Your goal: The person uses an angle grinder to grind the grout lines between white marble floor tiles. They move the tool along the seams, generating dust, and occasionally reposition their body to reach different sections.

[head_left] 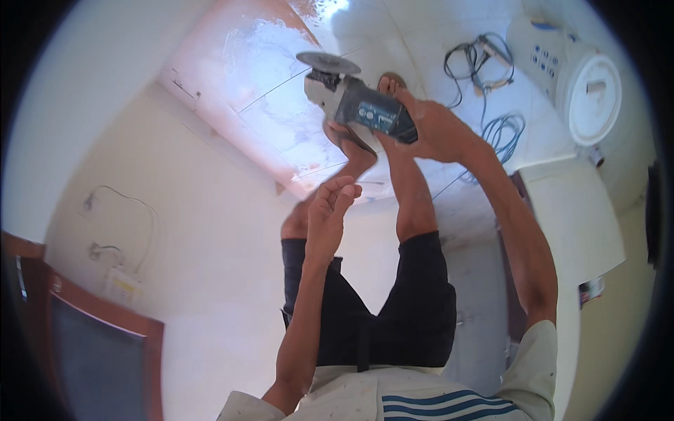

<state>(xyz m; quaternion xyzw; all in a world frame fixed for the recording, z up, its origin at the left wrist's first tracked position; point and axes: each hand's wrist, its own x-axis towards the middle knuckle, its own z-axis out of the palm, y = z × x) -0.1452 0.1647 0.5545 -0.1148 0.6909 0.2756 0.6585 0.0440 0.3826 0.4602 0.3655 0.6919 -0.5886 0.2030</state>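
My right hand (439, 130) is wrapped round the rear of the dark body of an angle grinder (368, 111), holding it up over my feet. The grinder's head points left, and its flat round disc (328, 63) is on the upper side. Below and left of the grinder, my left hand (328, 214) is raised with its fingers curled in and the thumb against them. Nothing shows in that hand, and it is apart from the tool.
Pale floor tiles (274, 105) carry reddish dust. A white bucket (597, 98) lies at the upper right, near a dark coiled cable (460, 67) and a blue-grey cable coil (505, 133). At lower left is a brown-framed panel (105, 319). A pale slab (569, 210) is on the right.
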